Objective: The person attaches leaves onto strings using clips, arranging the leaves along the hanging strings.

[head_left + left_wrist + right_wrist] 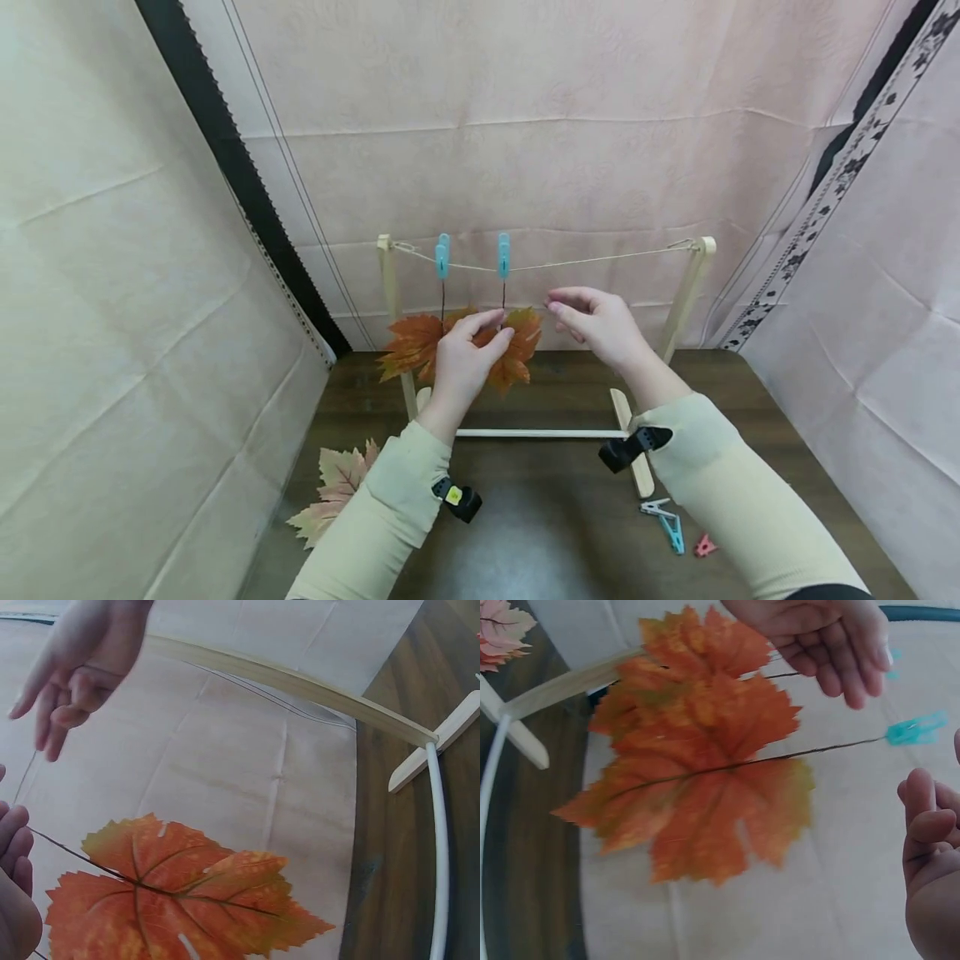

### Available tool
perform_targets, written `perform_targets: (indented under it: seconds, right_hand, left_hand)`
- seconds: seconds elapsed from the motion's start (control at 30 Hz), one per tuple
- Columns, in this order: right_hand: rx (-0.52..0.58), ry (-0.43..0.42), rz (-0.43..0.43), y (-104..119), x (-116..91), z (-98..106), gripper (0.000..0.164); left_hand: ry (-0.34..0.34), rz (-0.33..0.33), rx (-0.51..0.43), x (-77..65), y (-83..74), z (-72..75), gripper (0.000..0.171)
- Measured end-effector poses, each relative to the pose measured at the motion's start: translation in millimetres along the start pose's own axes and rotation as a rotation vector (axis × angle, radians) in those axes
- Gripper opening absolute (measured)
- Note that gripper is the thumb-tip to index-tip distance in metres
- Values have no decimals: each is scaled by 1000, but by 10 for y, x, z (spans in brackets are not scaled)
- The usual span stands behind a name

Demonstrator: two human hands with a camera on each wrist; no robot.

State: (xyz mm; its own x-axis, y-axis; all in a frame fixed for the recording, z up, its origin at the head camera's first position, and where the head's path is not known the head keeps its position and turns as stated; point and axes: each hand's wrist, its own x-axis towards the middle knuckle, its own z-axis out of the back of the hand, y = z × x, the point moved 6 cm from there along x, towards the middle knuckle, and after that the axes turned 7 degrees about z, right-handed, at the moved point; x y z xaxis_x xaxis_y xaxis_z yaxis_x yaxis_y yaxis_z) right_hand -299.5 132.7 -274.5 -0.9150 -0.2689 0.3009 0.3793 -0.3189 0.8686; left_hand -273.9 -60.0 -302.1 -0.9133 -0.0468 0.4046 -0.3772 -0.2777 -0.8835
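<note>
Two orange maple leaves hang by their dark stems from a string (577,262). A blue clothespin (442,256) clips the left leaf (411,343), and a second blue clothespin (504,255) clips the right leaf (517,354). My left hand (467,362) is in front of the leaves, fingers extended and partly covering them. In the right wrist view its fingers lie near the stems with nothing gripped. My right hand (596,325) hovers to the right of the right leaf, fingers loosely bent and holding nothing, as the left wrist view also shows.
Wooden posts (688,296) hold up the string, joined low down by a white rod (540,433). A pale pinkish leaf (337,492) lies on the table at left. A blue clothespin (672,533), a paler one (656,507) and a pink one (705,546) lie at right.
</note>
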Motion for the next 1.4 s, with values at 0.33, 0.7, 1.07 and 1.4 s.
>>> perform_targets:
  seconds: [0.33, 0.7, 1.07, 1.4]
  right_hand:
    - [81, -79, -34, -409, -221, -74, 36]
    - [74, -94, -89, -736, -369, -44, 38]
    - [150, -110, -144, -1129, -629, -54, 43]
    - [120, -145, -193, -1522, -880, -101, 46]
  left_hand:
    - [80, 35, 32, -104, 232, -86, 37]
    - [166, 111, 92, -296, 653, -100, 37]
    - [182, 221, 112, -440, 964, -60, 38]
    - [184, 302, 73, -633, 1316, 58, 31]
